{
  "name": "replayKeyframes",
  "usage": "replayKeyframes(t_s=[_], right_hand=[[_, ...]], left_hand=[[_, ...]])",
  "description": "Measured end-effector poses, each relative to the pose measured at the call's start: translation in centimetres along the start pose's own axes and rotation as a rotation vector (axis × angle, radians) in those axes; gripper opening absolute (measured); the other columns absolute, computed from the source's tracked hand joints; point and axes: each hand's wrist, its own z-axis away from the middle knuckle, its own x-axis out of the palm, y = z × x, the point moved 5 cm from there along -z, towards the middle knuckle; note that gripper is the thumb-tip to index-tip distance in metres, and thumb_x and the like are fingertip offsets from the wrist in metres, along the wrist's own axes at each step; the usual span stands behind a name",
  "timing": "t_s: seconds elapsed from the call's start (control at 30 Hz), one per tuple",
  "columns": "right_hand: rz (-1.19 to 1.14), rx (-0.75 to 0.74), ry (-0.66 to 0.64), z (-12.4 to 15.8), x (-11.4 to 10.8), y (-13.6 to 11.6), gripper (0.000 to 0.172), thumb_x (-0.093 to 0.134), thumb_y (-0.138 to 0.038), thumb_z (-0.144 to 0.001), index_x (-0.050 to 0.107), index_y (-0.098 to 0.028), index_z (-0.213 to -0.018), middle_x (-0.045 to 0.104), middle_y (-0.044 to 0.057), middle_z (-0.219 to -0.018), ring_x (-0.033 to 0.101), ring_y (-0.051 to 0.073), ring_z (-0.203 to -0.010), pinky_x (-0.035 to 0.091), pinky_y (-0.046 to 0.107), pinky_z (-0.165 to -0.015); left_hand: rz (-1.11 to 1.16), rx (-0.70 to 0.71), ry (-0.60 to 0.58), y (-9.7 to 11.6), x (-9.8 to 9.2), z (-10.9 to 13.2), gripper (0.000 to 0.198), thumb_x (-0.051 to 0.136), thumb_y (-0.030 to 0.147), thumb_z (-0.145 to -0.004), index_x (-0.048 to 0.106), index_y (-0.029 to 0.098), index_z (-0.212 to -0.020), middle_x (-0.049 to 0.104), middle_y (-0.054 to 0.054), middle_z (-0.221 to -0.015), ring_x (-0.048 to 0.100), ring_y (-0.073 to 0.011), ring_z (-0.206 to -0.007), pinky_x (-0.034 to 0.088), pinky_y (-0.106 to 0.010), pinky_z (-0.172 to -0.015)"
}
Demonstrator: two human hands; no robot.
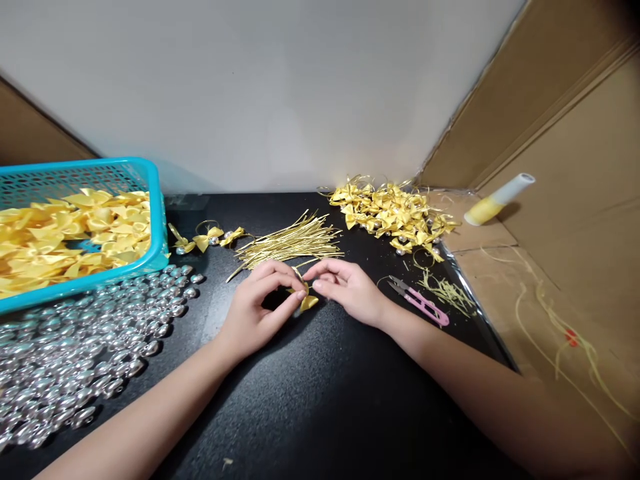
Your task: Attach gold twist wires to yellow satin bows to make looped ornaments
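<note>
A yellow ribbon bow (309, 303) is pinched between the thumb and fingertips of my left hand (267, 300), just above the black tabletop. A bit of gold cord shows at the top of the bow, between both hands. My right hand (350, 287) comes in from the other side, its thumb and forefinger drawn close together beside the bow. Whatever lies between those fingertips is too small to make out. Right behind the hands is a bundle of gold cord lengths (287, 241).
On the left, a blue basket (159, 220) holds yellow bows, with many silver beads (95, 347) in front. Several bows with beads (213, 239) lie beside the cords. A pile of finished-looking bows (390, 210), pink thread snips (425, 305), cord scraps (450, 291) and a thread cone (500, 199) are at right.
</note>
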Motion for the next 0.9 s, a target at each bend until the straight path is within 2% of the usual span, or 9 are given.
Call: replayKeyframes(t_s=[0.17,0.3,0.43,0.67,0.9], right_hand=[[0.301,-0.162,0.134,0.7,0.1,-1.0,0.007,0.061,-0.014,-0.075,0.063,-0.018,-0.081,0.041,-0.006,-0.063,0.035,0.008,-0.055,0.031,0.023,-0.053],[0.473,-0.266,0.226,1.1,0.1,-1.8,0.003,0.064,-0.015,-0.073,0.063,-0.017,-0.073,0.043,-0.006,-0.062,0.038,0.008,-0.055,0.034,0.023,-0.053],[0.545,-0.337,0.271,1.2,0.3,-1.9,0.003,0.063,-0.016,-0.075,0.065,-0.017,-0.073,0.044,-0.005,-0.062,0.041,0.008,-0.055,0.035,0.023,-0.052],[0.633,-0.427,0.345,1.5,0.7,-1.9,0.013,0.059,-0.013,-0.078,0.065,-0.016,-0.067,0.045,-0.005,-0.057,0.038,0.007,-0.051,0.032,0.022,-0.050],[0.639,-0.394,0.355,1.6,0.7,-2.1,0.015,0.058,-0.012,-0.076,0.061,-0.018,-0.062,0.049,-0.003,-0.059,0.039,0.008,-0.053,0.034,0.023,-0.051]], left_hand=[[0.087,-0.116,-0.017,-1.0,0.1,0.2,0.007,0.064,0.019,-0.084,0.070,0.021,-0.080,0.063,-0.001,-0.081,0.060,-0.0152,-0.076,0.047,-0.030,-0.070],[0.128,-0.154,-0.028,-1.5,0.3,0.3,0.007,0.064,0.019,-0.084,0.071,0.021,-0.081,0.063,-0.002,-0.081,0.060,-0.0146,-0.076,0.046,-0.029,-0.070],[0.112,-0.164,-0.029,-1.5,0.3,0.2,0.008,0.065,0.020,-0.084,0.071,0.021,-0.079,0.063,-0.001,-0.078,0.060,-0.0144,-0.074,0.045,-0.029,-0.069],[-0.015,-0.106,0.012,-1.1,0.4,0.2,0.008,0.064,0.019,-0.083,0.070,0.020,-0.078,0.062,0.000,-0.072,0.057,-0.0136,-0.068,0.044,-0.028,-0.064],[-0.111,-0.072,0.019,-0.6,0.4,0.2,0.008,0.062,0.019,-0.085,0.067,0.019,-0.078,0.061,-0.001,-0.072,0.057,-0.0148,-0.070,0.045,-0.029,-0.065]])
